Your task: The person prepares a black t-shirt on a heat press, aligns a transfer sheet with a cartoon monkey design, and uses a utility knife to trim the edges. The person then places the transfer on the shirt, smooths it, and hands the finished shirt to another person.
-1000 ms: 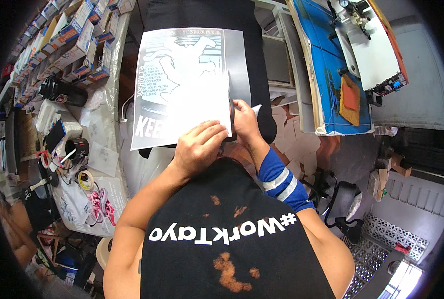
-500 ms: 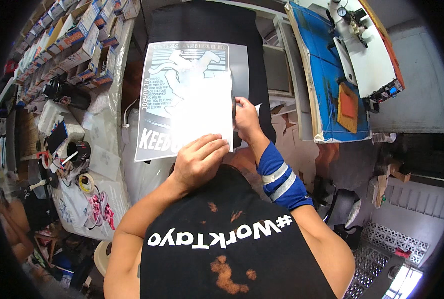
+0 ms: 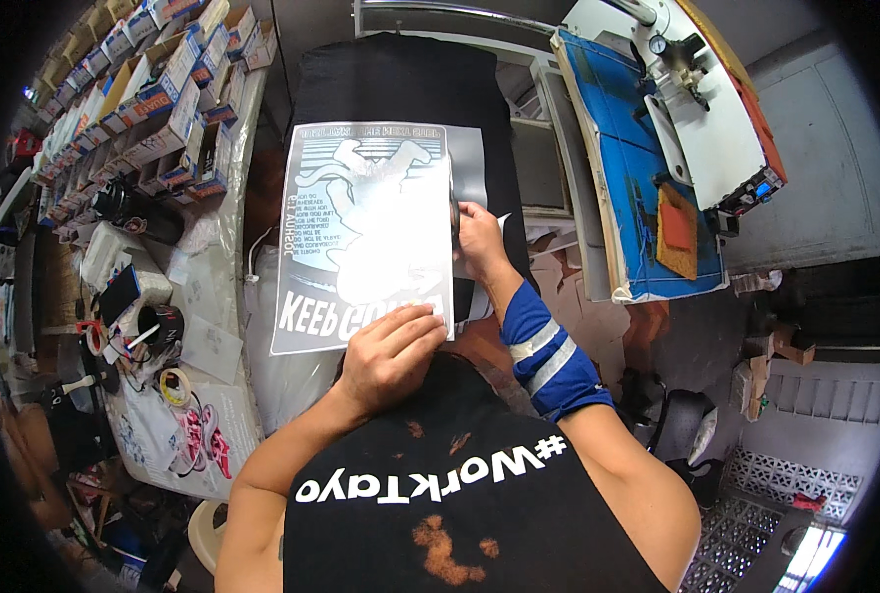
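The head camera looks steeply down from the wearer's head, its wide fisheye view upright, with twelve o'clock ahead. It sits near: the black shirt fills six o'clock, while the left hand and right hand lie close around centre. It also takes in a table at nine and a blue board toward two.

Blk cloth under printed sheet; L tbl w/ boxes, mug, tape.
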`<state>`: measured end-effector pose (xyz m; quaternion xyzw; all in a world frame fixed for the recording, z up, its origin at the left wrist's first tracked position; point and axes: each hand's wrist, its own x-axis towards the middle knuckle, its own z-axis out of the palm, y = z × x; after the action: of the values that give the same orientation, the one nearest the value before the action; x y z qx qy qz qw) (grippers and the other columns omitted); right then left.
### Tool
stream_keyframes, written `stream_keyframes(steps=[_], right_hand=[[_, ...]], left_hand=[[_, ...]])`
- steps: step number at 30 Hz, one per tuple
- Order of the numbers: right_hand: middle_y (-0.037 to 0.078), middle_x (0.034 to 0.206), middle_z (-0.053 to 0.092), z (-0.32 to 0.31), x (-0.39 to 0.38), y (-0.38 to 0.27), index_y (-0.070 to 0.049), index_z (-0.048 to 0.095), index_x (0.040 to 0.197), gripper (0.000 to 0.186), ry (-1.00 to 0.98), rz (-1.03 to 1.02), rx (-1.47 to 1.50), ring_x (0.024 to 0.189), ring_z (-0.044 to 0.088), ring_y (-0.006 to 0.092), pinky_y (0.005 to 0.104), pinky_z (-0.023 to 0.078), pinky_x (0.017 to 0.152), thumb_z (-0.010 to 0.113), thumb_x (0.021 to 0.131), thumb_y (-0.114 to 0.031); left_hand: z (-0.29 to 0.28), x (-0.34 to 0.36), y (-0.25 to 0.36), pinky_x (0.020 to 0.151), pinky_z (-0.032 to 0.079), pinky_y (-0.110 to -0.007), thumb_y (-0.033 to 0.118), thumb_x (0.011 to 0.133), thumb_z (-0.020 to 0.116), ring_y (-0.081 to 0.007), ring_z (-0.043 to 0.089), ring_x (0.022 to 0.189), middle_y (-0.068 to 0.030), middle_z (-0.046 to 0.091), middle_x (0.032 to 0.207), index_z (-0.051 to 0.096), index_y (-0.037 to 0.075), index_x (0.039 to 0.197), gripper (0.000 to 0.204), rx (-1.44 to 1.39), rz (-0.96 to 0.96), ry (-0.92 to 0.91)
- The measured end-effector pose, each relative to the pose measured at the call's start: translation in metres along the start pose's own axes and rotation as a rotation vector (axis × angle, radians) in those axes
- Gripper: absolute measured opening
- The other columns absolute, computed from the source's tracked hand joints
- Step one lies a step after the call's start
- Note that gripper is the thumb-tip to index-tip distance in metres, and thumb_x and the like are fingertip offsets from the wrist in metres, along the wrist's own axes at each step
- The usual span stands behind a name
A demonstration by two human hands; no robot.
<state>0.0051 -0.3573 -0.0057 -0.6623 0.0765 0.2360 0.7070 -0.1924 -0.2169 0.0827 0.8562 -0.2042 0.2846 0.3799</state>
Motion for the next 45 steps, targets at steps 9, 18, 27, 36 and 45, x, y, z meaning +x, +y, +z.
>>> stream_keyframes(steps=[9,18,27,36,45], right_hand=[[0.003,0.072,0.061,0.006,0.019,-0.015,-0.002,0.061,0.11,0.02,0.021,-0.01,-0.071,0.05,0.055,0.0101,0.0252,0.037,0.039,0.049,0.096,-0.009],[0.003,0.073,0.06,-0.003,0.057,-0.017,-0.003,0.061,0.111,0.023,-0.017,-0.018,-0.056,0.053,0.056,0.0102,0.0247,0.038,0.039,0.062,0.099,-0.022],[0.003,0.082,0.059,-0.049,0.026,-0.034,-0.011,0.058,0.116,0.031,-0.088,0.018,0.364,0.064,0.059,0.014,0.0279,0.044,0.049,0.069,0.097,-0.033],[0.004,0.088,0.063,-0.149,-0.058,-0.145,-0.004,0.049,0.141,0.05,-0.039,-0.396,0.208,0.07,0.061,0.0095,0.0191,0.043,0.045,0.057,0.104,-0.037],[0.002,0.088,0.062,-0.09,-0.05,-0.103,-0.008,0.054,0.134,0.04,-0.029,-0.183,0.031,0.071,0.061,0.0105,0.0229,0.045,0.051,0.058,0.104,-0.035]], left_hand=[[-0.004,-0.001,0.002,0.091,0.06,-0.039,0.0,0.077,0.072,-0.0259,0.073,0.1,-0.0092,0.073,0.1,0.072,0.003,0.095,0.019,0.003,0.0,0.013],[0.007,-0.005,-0.004,0.091,0.056,-0.043,0.01,0.079,0.078,-0.0302,0.07,0.102,-0.0111,0.071,0.101,0.071,0.004,0.099,0.022,-0.11,-0.169,-0.162],[0.146,0.01,-0.057,0.117,0.013,-0.07,0.04,0.081,0.073,-0.0343,0.048,0.129,-0.0099,0.058,0.127,0.065,0.007,0.123,0.054,0.553,0.043,-0.289],[0.048,0.041,-0.063,0.093,0.046,-0.039,0.007,0.078,0.079,-0.0319,0.059,0.104,-0.0114,0.066,0.111,0.075,0.013,0.086,0.011,-0.332,-0.407,0.621],[0.004,-0.376,-0.158,0.057,0.049,-0.029,0.024,0.098,0.063,-0.0191,0.06,0.065,-0.0071,0.064,0.085,0.058,0.006,0.107,0.021,-0.982,-1.838,1.293]])
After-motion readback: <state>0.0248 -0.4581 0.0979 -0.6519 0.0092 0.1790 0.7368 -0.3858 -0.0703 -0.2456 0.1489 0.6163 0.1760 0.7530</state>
